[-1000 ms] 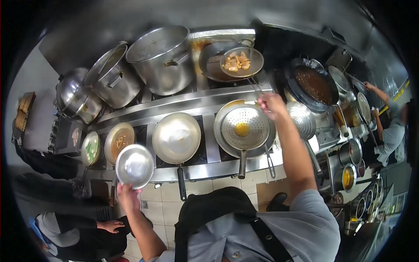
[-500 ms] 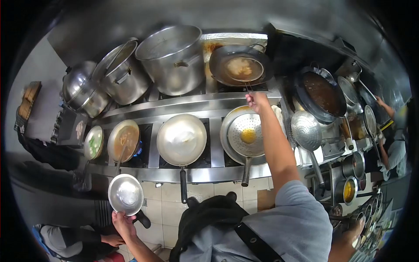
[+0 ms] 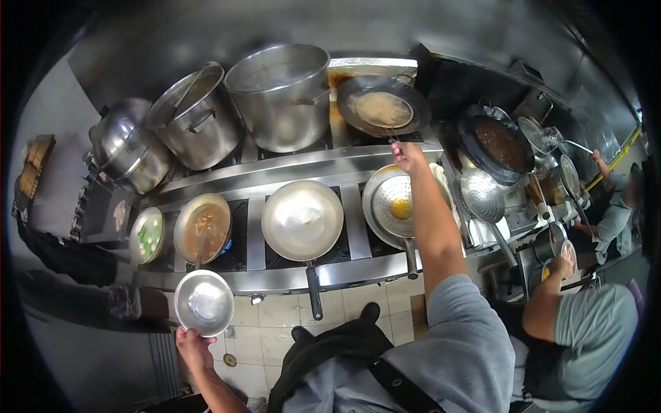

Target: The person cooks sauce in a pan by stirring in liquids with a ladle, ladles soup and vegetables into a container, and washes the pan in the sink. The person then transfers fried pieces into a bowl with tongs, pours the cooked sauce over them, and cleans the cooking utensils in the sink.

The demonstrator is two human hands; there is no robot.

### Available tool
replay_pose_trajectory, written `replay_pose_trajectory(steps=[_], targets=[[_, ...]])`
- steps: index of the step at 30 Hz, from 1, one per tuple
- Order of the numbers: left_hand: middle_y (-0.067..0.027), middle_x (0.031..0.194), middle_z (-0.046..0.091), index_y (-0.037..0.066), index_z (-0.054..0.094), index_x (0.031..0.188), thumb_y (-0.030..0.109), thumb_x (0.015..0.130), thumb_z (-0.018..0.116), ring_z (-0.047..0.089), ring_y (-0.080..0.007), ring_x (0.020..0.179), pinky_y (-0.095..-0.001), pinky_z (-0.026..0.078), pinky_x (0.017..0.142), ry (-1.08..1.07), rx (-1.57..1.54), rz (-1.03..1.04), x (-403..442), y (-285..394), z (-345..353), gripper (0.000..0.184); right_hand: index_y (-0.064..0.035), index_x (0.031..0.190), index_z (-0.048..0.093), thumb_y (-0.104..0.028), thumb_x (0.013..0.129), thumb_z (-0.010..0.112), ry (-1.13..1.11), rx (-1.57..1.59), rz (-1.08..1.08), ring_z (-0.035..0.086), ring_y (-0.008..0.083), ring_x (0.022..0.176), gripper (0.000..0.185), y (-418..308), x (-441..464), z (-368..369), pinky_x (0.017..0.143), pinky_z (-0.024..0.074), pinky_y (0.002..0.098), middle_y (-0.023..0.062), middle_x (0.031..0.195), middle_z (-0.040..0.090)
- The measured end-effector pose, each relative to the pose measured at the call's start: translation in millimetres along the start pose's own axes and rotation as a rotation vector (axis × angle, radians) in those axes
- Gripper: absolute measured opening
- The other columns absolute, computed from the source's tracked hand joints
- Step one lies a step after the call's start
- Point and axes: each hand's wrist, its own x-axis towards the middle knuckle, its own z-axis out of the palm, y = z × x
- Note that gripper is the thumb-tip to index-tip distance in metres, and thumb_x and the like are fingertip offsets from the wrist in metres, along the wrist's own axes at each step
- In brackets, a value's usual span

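Note:
My left hand [image 3: 195,350] grips the rim of an empty steel bowl [image 3: 204,303], held in front of the stove's lower edge. With my arm stretched forward, my right hand [image 3: 409,157] is closed around the handle of a round wire strainer [image 3: 403,122]. The strainer rests down in a dark wok [image 3: 353,89] on the back burner, and pale food [image 3: 380,109] lies in the cloudy liquid within it. Below my right forearm a perforated skimmer [image 3: 385,210] with some yellow food sits over a pan.
Large steel pots [image 3: 279,103] line the back left. An empty frying pan [image 3: 301,220], a pan of brown sauce [image 3: 206,227] and a pan of green and white food [image 3: 147,236] stand in front. At right are a dark wok [image 3: 499,141], another skimmer [image 3: 484,196] and co-workers [image 3: 585,330].
The strainer's food now looks more spread out in the liquid. My left hand still holds the bowl. A co-worker at lower left is gone from view; one at lower right shows more.

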Motion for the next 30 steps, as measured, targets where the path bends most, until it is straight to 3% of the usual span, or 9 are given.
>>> replay_pose_trajectory(steps=[7,11,12,13,15,16,17,20,30], targets=[[-0.0079,0.083,0.062,0.004,0.052,0.094,0.004,0.082,0.050,0.061,-0.0140,0.062,-0.0246,0.052,0.043,-0.052,-0.044,0.005,3.0,-6.2,-11.0,0.013,-0.0005,0.086,0.055,-0.006,0.093,0.047,0.031,0.009,0.015,0.049,0.0097,0.055,0.012,6.2,7.9,6.5,0.044,0.0389,0.0233,0.0041,0.070,0.055],[-0.0094,0.085,0.062,-0.001,0.053,0.102,0.010,0.082,0.053,0.059,-0.0146,0.062,-0.0251,0.051,0.047,-0.036,-0.007,-0.003,-9.1,-1.4,7.7,0.023,0.0001,0.089,0.057,-0.007,0.092,0.045,0.082,-0.022,-0.004,0.051,0.0093,0.057,0.014,3.3,7.7,2.8,0.045,0.0403,0.0224,0.0022,0.070,0.056],[-0.0105,0.087,0.063,-0.002,0.053,0.104,0.009,0.081,0.052,0.061,-0.0160,0.063,-0.0261,0.052,0.047,-0.005,-0.024,-0.002,-10.6,-6.0,6.0,0.026,0.0006,0.092,0.058,-0.007,0.092,0.044,-0.039,0.020,-0.025,0.051,0.0083,0.057,0.015,4.3,4.6,-0.9,0.044,0.0398,0.0204,0.0014,0.071,0.057],[-0.0116,0.089,0.064,-0.004,0.054,0.106,0.008,0.080,0.052,0.063,-0.0174,0.064,-0.0271,0.054,0.048,0.036,-0.038,-0.003,-11.5,-11.2,1.5,0.028,0.0009,0.093,0.058,-0.007,0.091,0.045,-0.009,-0.023,-0.008,0.050,0.0072,0.055,0.015,8.1,22.7,-5.7,0.042,0.0374,0.0184,0.0017,0.072,0.057],[-0.0127,0.088,0.064,-0.005,0.054,0.103,0.005,0.079,0.050,0.063,-0.0186,0.062,-0.0271,0.054,0.047,0.043,-0.012,-0.015,-19.9,-5.4,8.0,0.027,0.0040,0.089,0.060,-0.002,0.087,0.050,-0.059,-0.008,0.000,0.054,0.0102,0.057,0.012,12.8,51.6,-24.9,0.041,0.0334,0.0194,0.0051,0.069,0.057],[-0.0129,0.086,0.064,-0.005,0.055,0.102,0.004,0.079,0.050,0.063,-0.0192,0.061,-0.0272,0.054,0.046,0.068,-0.005,-0.039,-23.2,-5.6,9.7,0.025,0.0037,0.085,0.058,0.002,0.085,0.055,0.071,-0.002,-0.023,0.052,0.0105,0.055,0.004,11.3,42.5,-14.0,0.041,0.0331,0.0197,0.0054,0.067,0.056],[-0.0132,0.085,0.063,-0.005,0.055,0.100,0.003,0.078,0.049,0.063,-0.0197,0.060,-0.0273,0.054,0.046,0.083,0.004,-0.061,-25.1,-6.7,10.1,0.024,0.0000,0.085,0.060,-0.002,0.088,0.054,0.090,-0.035,-0.002,0.048,0.0088,0.049,0.007,13.1,53.3,-18.1,0.038,0.0337,0.0201,0.0029,0.064,0.055],[-0.0134,0.081,0.063,-0.001,0.052,0.087,-0.002,0.079,0.047,0.063,-0.0199,0.058,-0.0282,0.056,0.045,0.063,-0.087,-0.084,-27.2,-17.4,8.1,0.010,0.0000,0.087,0.058,-0.002,0.090,0.053,0.045,-0.013,0.026,0.050,0.0091,0.052,0.006,12.5,58.2,-24.7,0.040,0.0357,0.0198,0.0047,0.068,0.058],[-0.0139,0.080,0.063,0.000,0.051,0.086,-0.003,0.079,0.047,0.063,-0.0202,0.058,-0.0280,0.056,0.045,0.046,-0.121,-0.096,-22.4,-23.8,25.4,0.008,-0.0012,0.089,0.056,-0.003,0.092,0.051,-0.062,-0.010,0.052,0.050,0.0074,0.055,0.006,9.9,55.0,-30.6,0.043,0.0382,0.0197,0.0041,0.072,0.060]])
